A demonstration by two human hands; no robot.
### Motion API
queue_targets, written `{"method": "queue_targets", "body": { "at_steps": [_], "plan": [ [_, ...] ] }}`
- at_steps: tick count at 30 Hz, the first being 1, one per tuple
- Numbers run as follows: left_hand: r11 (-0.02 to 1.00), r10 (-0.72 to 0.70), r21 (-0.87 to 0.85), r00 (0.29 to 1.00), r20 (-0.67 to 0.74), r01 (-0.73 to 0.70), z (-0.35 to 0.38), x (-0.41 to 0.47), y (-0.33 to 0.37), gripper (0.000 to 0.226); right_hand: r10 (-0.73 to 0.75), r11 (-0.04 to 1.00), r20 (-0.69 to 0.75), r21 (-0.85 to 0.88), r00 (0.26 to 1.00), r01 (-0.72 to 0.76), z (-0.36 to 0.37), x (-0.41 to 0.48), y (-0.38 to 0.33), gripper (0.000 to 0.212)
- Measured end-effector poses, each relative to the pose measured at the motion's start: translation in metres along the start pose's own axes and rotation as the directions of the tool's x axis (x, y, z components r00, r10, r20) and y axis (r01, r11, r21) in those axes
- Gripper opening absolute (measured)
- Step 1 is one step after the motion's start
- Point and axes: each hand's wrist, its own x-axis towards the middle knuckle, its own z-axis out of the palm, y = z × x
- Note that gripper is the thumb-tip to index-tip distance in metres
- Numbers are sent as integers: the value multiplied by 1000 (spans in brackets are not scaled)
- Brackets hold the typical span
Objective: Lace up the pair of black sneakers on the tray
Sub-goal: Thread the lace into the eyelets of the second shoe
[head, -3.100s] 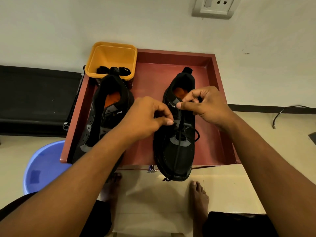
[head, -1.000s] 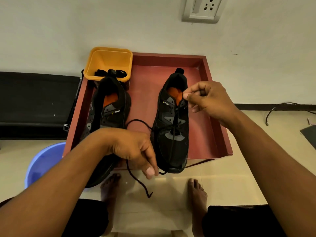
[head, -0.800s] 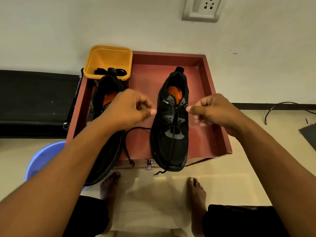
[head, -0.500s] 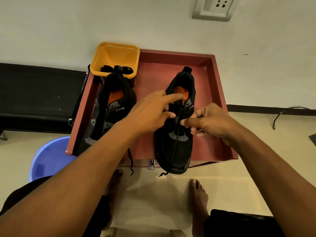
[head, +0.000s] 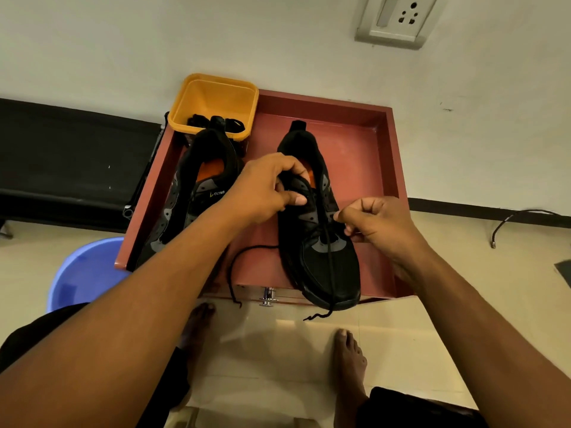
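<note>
Red tray point(head: 384, 156) stood against a pale wall, left-hand sneaker point(head: 197, 171) and right-hand sneaker point(head: 327, 270) on it, left hand point(head: 262, 189) gripped the right-hand sneaker's tongue, right hand point(head: 381, 222) pinched its lace point(head: 330, 273), yellow tub point(head: 216, 94) at the far-left corner, blue basin point(head: 82, 273) on beige floor tiles point(head: 463, 273), wall socket point(head: 397, 21) above.

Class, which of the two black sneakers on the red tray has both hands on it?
The right-hand black sneaker, away from the yellow tub: left hand grips its top, right hand pinches its black lace.
</note>
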Motion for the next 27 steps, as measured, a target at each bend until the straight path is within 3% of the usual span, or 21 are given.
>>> {"method": "queue_targets", "body": {
  "at_steps": [4, 9, 15, 20, 22, 25, 27],
  "plan": [
    [1000, 4, -5, 1000, -17, -4, 2, 2, -3, 24, -18, 998, 62, -54, 998, 21, -3, 4, -5, 13],
    [1000, -27, -5, 999, -41, 26, 2, 4, -7, 24, 113, 972, -4, 208, 994, -110, -21, 6, -7, 15],
    [1000, -13, 11, 999, -49, 14, 4, 4, -6, 27, -34, 998, 11, -44, 999, 35, -4, 7, -8, 17],
    [1000, -11, 20, 999, -38, 11, 3, 3, -7, 24, 84, 971, -65, 230, 994, -67, -17, 10, -12, 20],
    [1000, -6, 22, 999, -34, 7, 3, 3, -6, 29, 56, 981, -36, 187, 998, -48, -19, 11, -11, 20],
    [1000, 2, 12, 1000, -30, -1, 2, 3, -4, 31, -4, 1000, 56, -11, 998, 5, -11, 10, -9, 20],
    [1000, -1, 2, 1000, -26, 1, 2, 3, -5, 29, -34, 999, 40, -2, 999, 34, -13, 10, -9, 14]
  ]
}}
